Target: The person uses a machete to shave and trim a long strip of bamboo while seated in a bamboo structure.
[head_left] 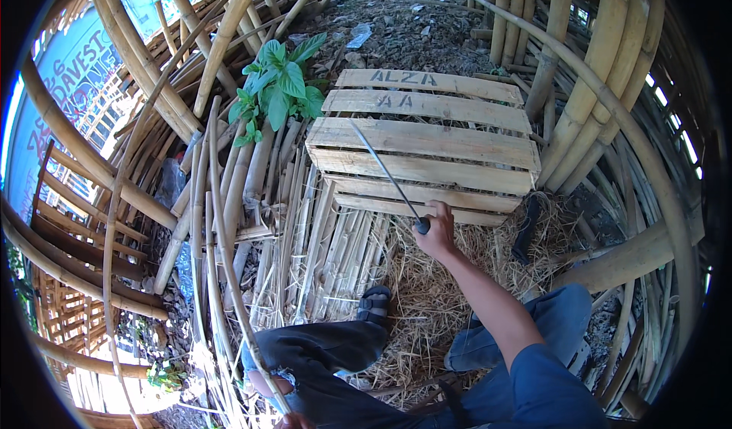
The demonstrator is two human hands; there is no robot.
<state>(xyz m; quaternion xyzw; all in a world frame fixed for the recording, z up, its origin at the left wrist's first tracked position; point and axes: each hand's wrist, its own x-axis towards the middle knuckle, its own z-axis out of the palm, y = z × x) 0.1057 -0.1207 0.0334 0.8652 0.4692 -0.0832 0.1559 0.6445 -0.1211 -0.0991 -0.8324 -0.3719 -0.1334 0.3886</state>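
My right hand [437,231] is closed around the dark handle of a tool with a long, thin metal blade [385,171]; I cannot tell its exact kind. The blade slants up and left, over the front slats of a wooden slatted crate [427,141] lying on the ground. At the bottom edge, only part of my left hand [293,422] shows. It is closed on the lower end of a long, thin bamboo pole [235,269], which rises away past my bent, torn-jeaned knee.
Dry straw [427,292] and split bamboo strips [320,253] cover the ground before me. A leafy green plant [280,86] grows left of the crate. Thick bamboo poles [587,86] stand at right; more lean at left. A dark elongated thing [525,232] lies by the crate's right corner.
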